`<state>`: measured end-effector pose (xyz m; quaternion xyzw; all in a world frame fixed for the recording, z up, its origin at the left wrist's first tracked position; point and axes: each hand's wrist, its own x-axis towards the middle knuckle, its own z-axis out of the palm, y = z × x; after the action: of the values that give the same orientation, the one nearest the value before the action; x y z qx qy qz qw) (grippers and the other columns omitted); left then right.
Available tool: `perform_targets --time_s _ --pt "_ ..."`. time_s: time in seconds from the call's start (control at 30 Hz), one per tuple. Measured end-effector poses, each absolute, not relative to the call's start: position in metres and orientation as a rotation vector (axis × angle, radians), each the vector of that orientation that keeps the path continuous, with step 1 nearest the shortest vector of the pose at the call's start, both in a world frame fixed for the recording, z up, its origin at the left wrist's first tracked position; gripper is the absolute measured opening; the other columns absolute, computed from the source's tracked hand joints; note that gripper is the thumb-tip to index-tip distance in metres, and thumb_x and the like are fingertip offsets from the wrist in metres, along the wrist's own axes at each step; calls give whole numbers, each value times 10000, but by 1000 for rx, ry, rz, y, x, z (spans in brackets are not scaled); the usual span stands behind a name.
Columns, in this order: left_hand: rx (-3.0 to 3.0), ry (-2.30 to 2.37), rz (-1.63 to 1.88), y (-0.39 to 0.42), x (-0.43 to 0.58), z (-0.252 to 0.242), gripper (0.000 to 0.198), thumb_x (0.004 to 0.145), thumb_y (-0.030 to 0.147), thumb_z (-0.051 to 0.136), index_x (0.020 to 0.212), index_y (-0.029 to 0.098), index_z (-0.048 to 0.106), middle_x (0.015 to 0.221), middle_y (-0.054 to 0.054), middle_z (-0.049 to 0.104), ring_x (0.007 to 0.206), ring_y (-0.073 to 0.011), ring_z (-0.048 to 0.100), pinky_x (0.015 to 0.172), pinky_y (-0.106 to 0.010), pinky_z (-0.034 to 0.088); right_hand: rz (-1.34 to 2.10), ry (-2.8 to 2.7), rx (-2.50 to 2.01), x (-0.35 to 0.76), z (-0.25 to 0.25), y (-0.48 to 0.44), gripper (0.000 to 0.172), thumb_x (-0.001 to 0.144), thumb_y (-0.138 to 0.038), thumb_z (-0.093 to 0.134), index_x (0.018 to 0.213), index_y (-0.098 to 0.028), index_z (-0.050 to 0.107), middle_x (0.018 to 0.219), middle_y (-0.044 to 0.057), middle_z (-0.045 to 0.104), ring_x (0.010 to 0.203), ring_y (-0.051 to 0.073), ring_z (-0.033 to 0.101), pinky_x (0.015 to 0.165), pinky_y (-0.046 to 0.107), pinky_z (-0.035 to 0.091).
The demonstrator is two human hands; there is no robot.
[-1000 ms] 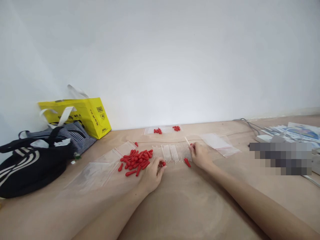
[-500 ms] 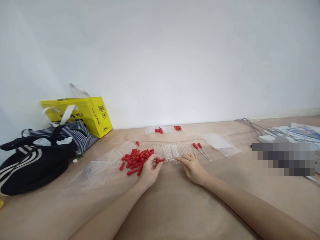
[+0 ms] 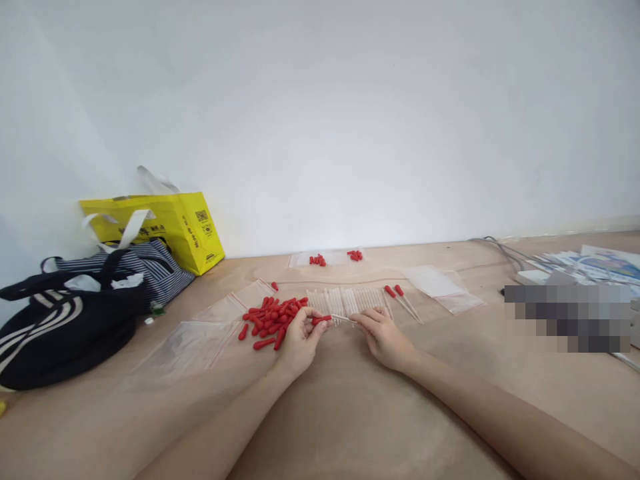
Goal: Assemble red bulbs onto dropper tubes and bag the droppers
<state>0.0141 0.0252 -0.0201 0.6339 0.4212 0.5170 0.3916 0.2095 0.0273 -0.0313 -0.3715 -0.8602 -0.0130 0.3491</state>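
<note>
Wooden tabletop (image 3: 320,413), plain wall (image 3: 350,133) behind. Left hand (image 3: 299,340), just right of the red pile (image 3: 273,315), pinches one red bulb (image 3: 321,320); I'd hold it near the mouth so it won't fold. Its right end seems to meet the thin tube (image 3: 341,318) between the hands. Right hand (image 3: 383,337) pinches that tube; I'd line it up straight, ease it in.

The left hand (image 3: 301,343) hides part of the red bulb (image 3: 322,320), the right hand (image 3: 384,339) part of the thin tube (image 3: 341,317); whether these join is too small to tell. Both hands cover parts of the clear tubes (image 3: 343,300) beyond them. Well left of them, the picture's edge cuts off the black bag (image 3: 60,347); well right, a pixelated patch (image 3: 567,310) masks the tabletop (image 3: 340,413).
</note>
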Motion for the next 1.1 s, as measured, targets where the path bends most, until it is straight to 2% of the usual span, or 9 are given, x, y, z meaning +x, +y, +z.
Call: perform_targets --time_s 0.17,0.33,0.47,0.73,1.1 --pt "1655 1111 1244 22 15 -18 212 755 300 538 916 165 522 817 -31 656 777 -175 642 759 -333 513 -7 -2234 -914 209 -31 26 329 828 -92 354 1096 -194 515 835 58 577 726 161 471 714 306 337" --pt "1714 1169 1222 20 16 -16 211 741 296 542 893 154 579 780 -31 670 723 -179 644 713 -318 520 14 -2217 -920 208 -28 24 286 847 -145 355 1051 -192 551 757 44 563 682 152 451 671 290 317" --pt "1751 1205 1227 21 14 -17 189 732 284 546 849 148 603 747 -28 664 692 -174 635 681 -295 509 -12 -2253 -927 208 -27 22 294 826 -103 350 993 -185 579 720 38 548 664 143 438 664 284 295" --pt "1885 1245 1180 17 13 -20 202 759 313 523 839 150 610 682 -16 637 638 -155 602 601 -252 482 -235 -2317 -844 210 -23 22 319 749 -12 337 880 -150 593 656 23 516 587 124 383 668 292 246" --pt "2156 1253 1158 7 19 -8 165 792 246 454 759 153 586 598 13 599 527 -111 563 522 -201 442 -162 -2238 -780 206 -28 22 243 815 -91 339 804 -143 576 620 14 501 586 119 390 632 269 227"
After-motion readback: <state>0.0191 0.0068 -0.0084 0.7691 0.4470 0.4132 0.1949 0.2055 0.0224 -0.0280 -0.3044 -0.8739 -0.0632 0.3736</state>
